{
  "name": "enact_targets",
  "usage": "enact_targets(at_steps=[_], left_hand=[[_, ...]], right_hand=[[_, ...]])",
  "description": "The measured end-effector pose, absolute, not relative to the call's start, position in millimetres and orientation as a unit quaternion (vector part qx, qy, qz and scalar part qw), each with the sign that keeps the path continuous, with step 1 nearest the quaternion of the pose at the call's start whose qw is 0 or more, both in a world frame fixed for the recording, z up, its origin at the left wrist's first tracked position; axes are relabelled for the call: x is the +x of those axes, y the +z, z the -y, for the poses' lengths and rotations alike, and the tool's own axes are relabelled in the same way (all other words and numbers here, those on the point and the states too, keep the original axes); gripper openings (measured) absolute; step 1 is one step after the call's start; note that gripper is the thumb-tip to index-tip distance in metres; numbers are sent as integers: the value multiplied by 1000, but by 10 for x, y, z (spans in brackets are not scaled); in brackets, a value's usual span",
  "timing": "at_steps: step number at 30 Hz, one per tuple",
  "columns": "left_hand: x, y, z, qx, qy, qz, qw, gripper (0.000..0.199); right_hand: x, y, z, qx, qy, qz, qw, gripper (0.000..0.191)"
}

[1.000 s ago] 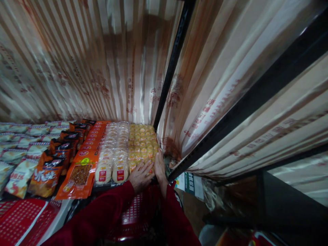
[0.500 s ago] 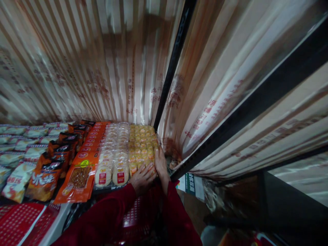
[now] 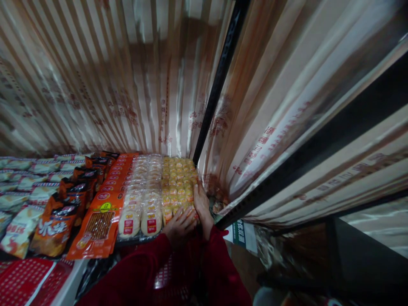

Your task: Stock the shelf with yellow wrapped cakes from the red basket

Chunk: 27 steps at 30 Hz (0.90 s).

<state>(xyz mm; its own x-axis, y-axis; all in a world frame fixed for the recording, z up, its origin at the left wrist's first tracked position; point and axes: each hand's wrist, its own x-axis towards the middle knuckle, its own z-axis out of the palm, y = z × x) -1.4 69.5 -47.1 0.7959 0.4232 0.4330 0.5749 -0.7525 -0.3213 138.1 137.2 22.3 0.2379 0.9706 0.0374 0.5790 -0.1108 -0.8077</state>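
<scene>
Rows of small yellow-wrapped snack packs [image 3: 177,182] stand at the right end of the display. My left hand [image 3: 180,225] lies against their front end, fingers stretched out and slightly spread. Along their right side rests my right hand [image 3: 203,206], flat with the fingers pointing away from me. Both hands touch the packs without wrapping round one. Immediately left are two rows of round, pale crackers in clear wrappers [image 3: 151,221], with red labels in front. Red sleeves cover both forearms. The palms are hidden.
Orange stick-snack bags [image 3: 99,227], orange-and-black bags [image 3: 54,227] and white bags [image 3: 21,231] fill the display leftward. Red baskets [image 3: 24,280] sit below. A black post [image 3: 219,72] and a black slanted beam [image 3: 287,170] hem in the right side, before printed plastic sheeting [image 3: 149,85].
Both hands stay pressed to the yellow packs, with hardly any movement. The view has shifted slightly, so the goods sit a little lower and the post a little further right.
</scene>
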Motion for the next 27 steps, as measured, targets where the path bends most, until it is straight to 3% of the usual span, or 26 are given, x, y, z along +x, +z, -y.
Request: enact_targets(at_steps=[16,27], left_hand=[[26,-587,-754,-903,-199,262,275,45],[18,-395,-656,-920,-143,292,219,48]], right_hand=[[1337,365,-1690,-716,240,579,308,58],[1366,247,-1869,-694,225,610,311,61]])
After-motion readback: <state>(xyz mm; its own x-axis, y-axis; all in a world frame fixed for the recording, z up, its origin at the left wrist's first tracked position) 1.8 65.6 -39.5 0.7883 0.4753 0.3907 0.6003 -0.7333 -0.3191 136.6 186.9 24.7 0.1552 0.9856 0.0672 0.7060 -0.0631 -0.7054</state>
